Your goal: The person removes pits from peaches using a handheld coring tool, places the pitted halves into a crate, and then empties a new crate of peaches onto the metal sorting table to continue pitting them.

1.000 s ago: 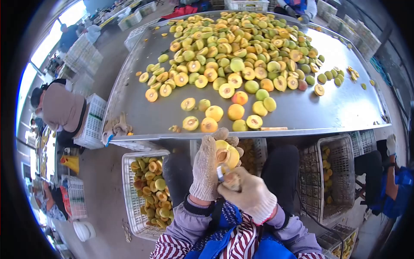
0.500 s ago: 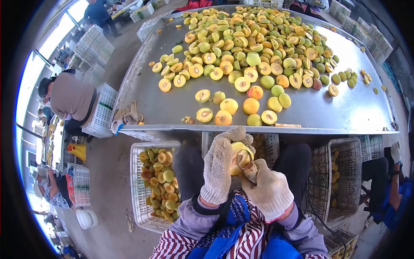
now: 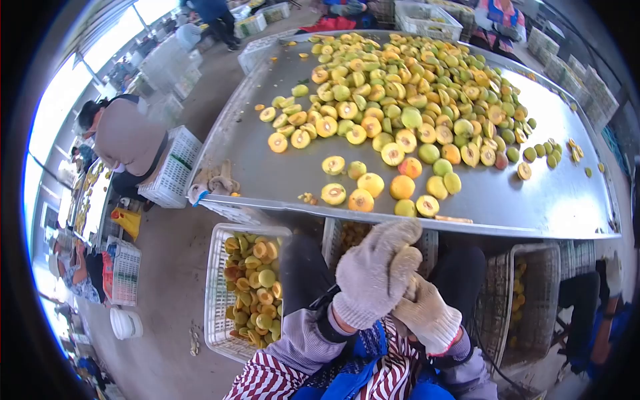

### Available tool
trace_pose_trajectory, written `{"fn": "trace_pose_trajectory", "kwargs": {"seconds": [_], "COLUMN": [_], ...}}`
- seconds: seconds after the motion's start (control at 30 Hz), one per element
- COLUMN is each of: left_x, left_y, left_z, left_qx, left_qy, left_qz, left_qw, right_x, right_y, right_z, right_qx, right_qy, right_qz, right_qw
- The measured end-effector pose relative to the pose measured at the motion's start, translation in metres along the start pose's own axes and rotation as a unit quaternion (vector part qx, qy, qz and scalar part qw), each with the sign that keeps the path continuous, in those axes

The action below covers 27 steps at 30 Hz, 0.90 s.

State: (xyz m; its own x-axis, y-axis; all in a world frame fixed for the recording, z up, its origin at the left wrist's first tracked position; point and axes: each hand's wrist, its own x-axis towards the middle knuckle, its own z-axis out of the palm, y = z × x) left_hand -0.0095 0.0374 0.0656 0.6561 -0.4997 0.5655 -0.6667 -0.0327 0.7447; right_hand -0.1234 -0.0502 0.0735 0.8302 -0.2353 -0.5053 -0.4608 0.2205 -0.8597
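Observation:
My left hand (image 3: 377, 275), in a pale knitted glove, is curled closed with its back towards me. Against its underside, my right hand (image 3: 430, 315) is closed in a similar glove. The halved yellow peach and the small curved-blade pitting knife seen between them earlier are now hidden behind the gloves. Just beyond my hands is the front edge of a metal table (image 3: 273, 177). Peaches (image 3: 413, 117), many cut in half with pits showing, are heaped on it. A few lie near the edge, including an orange-yellow peach (image 3: 403, 187).
Left of my knees stands a white crate (image 3: 211, 293) of peach halves; another crate (image 3: 537, 320) is at the right. A glove (image 3: 223, 181) lies on the table's left corner, a thin wooden stick (image 3: 455, 219) at its front edge. A person (image 3: 130, 133) sits at left; others work around.
My left hand has turned over and across my right hand, covering the peach and the knife blade. My view has shifted, so the table appears lower and further right.

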Motion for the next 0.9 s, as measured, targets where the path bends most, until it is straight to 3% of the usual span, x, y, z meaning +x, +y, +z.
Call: {"fn": "trace_pose_trajectory", "kwargs": {"seconds": [0.03,0.1,0.23,0.3,0.37,0.4,0.43,0.53,0.57,0.63,0.7,0.73,0.77,0.83,0.87,0.9], "left_x": [0.000,0.004,0.013,0.019,0.021,0.023,0.024,0.022,0.021,0.024,0.024,0.023,0.023,0.027,0.028,0.030], "left_y": [0.000,-0.011,0.006,0.014,0.013,0.013,0.015,0.018,0.019,0.016,0.013,0.010,0.011,0.014,0.012,0.009], "left_z": [0.000,0.001,-0.010,-0.017,-0.022,-0.023,-0.024,-0.024,-0.023,-0.020,-0.020,-0.017,-0.016,-0.015,-0.014,-0.012], "left_qx": [0.003,-0.101,-0.019,-0.065,-0.096,-0.131,-0.134,-0.143,-0.120,-0.131,-0.206,-0.171,-0.174,-0.092,-0.094,-0.166], "left_qy": [-0.033,-0.137,-0.195,-0.207,-0.218,-0.235,-0.239,-0.204,-0.198,-0.242,-0.266,-0.241,-0.246,-0.219,-0.221,-0.256], "left_qz": [-0.051,-0.224,-0.132,-0.066,-0.042,-0.018,-0.018,-0.013,-0.035,-0.108,-0.172,-0.078,-0.079,0.003,0.002,-0.090], "left_qw": [0.998,0.960,0.972,0.974,0.970,0.963,0.962,0.968,0.972,0.955,0.926,0.952,0.950,0.971,0.971,0.948], "right_x": [0.003,-0.005,-0.011,-0.019,-0.026,-0.024,-0.024,-0.023,-0.031,-0.025,-0.025,-0.025,-0.025,-0.025,-0.025,-0.024], "right_y": [0.008,-0.012,0.000,-0.001,0.001,0.006,0.011,0.012,0.000,0.001,0.005,0.006,0.004,-0.002,-0.001,-0.001], "right_z": [0.001,0.003,-0.012,-0.016,-0.012,-0.017,-0.019,-0.017,-0.009,-0.017,-0.019,-0.018,-0.016,-0.014,-0.014,-0.014], "right_qx": [0.038,0.017,0.100,0.265,0.304,0.323,0.344,0.310,0.233,0.284,0.315,0.337,0.341,0.332,0.334,0.351], "right_qy": [0.000,-0.012,-0.076,-0.146,-0.132,-0.182,-0.228,-0.223,-0.127,-0.199,-0.198,-0.213,-0.208,-0.181,-0.179,-0.182], "right_qz": [-0.017,0.050,0.050,0.072,0.039,0.041,0.042,0.005,0.033,0.073,0.071,0.070,0.069,0.071,0.072,0.073], "right_qw": [0.999,0.999,0.991,0.950,0.943,0.928,0.910,0.924,0.964,0.935,0.925,0.915,0.914,0.923,0.923,0.916]}}
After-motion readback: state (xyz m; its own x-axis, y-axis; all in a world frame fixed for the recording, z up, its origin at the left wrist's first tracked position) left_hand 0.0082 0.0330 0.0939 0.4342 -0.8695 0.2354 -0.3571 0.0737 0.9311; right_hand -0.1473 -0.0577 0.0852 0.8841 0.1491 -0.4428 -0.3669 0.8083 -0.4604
